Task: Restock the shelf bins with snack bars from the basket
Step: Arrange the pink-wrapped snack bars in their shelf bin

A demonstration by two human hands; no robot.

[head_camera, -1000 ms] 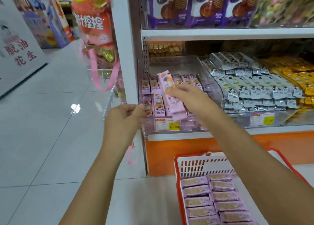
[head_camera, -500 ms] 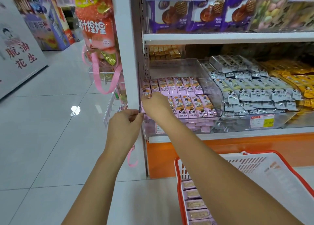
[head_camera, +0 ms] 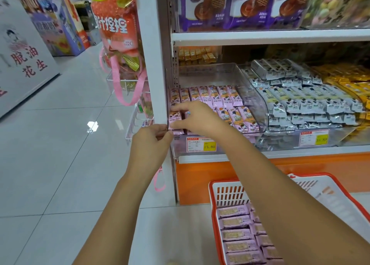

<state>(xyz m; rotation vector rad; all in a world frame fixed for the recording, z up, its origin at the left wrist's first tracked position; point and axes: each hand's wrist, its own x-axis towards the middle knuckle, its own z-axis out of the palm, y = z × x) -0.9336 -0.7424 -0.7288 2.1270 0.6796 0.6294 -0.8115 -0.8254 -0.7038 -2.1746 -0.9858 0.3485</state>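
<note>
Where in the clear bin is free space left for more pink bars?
Bare: the back of the clear bin, behind the far row of pink bars, up to its rear wall; also a narrow strip along its curved right wall. Crowded: the front left corner, where the right hand and left hand meet.

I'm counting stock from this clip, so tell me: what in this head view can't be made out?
1. Head view: pink bars at the clear bin's front left, covered by the right hand.
2. Head view: whether the left hand grips the bin; its fingertips curl out of sight.
3. Head view: basket's full contents, covered by the right forearm and cut by the bottom edge.
4. Head view: price tag small print, too small.
</note>
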